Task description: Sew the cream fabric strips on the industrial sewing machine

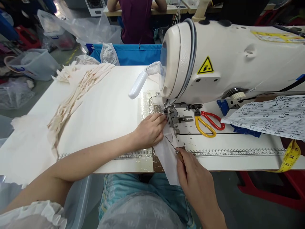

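My left hand [152, 129] lies beside the needle area of a white sewing machine [219, 60], its fingers closed together over a strip of white fabric [168, 159]. That strip runs from the presser foot [170, 116] over the table's front edge and hangs above my lap. In my right hand [196, 181] is an awl [179, 155] with a wooden handle. Its thin metal point reaches up and left onto the fabric, just below the foot. How firmly my left fingertips grip the cloth is partly hidden.
Scissors [206, 124] with red and yellow handles lie right of the foot. A written sheet [269, 116] and yellow tape measure [289, 157] are farther right. Cream fabric pieces [73, 95] lie on the left of the table [114, 105]. A person [137, 22] sits beyond.
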`<state>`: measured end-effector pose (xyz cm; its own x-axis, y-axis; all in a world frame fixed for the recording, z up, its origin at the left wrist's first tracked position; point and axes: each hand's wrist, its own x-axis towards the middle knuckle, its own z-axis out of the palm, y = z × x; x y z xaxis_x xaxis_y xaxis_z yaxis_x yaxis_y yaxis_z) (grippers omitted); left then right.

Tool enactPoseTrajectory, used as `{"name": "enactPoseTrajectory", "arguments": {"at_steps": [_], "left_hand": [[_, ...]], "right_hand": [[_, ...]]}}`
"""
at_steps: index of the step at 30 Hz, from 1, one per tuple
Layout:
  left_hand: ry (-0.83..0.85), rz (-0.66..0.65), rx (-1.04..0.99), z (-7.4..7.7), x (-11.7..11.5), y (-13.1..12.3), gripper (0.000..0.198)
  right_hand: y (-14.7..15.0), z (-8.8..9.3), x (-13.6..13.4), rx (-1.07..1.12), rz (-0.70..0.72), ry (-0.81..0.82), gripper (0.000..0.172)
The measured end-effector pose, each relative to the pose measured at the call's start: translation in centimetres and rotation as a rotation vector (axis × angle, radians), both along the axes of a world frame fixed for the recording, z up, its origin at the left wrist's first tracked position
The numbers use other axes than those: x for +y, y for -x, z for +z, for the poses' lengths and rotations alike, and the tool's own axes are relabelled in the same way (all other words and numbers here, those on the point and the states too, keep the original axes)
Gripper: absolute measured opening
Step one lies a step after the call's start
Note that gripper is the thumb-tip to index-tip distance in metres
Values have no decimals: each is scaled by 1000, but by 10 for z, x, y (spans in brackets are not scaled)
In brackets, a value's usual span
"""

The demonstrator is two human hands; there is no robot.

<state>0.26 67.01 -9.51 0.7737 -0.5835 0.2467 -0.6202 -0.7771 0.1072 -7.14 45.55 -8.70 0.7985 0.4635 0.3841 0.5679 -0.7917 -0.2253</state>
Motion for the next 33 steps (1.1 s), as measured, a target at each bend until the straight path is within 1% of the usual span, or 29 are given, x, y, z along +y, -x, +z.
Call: {"name": "enactPoseTrajectory", "arguments": {"at_steps": [9, 14, 20, 26, 30, 33], "left_hand": [[-31, 16, -54, -3, -4, 9, 48], [-58, 25, -53, -1, -7, 15, 49], [-45, 6, -55, 3, -8, 19, 49], [-46, 18, -71, 2, -6, 15, 47], [-43, 32, -59, 1, -4, 9, 45], [-43, 83, -49, 2, -3, 6, 42]], "right_hand": [[-3, -2, 2, 17, 1, -39, 29], [-6, -2, 7, 22, 12, -48, 29], [-10, -5, 11, 11, 12, -62, 28], [-17, -11, 13, 24, 37, -42, 27], [-23, -9, 20, -56, 15, -63, 32], [-27, -9, 25, -71, -3, -71, 34]]}}
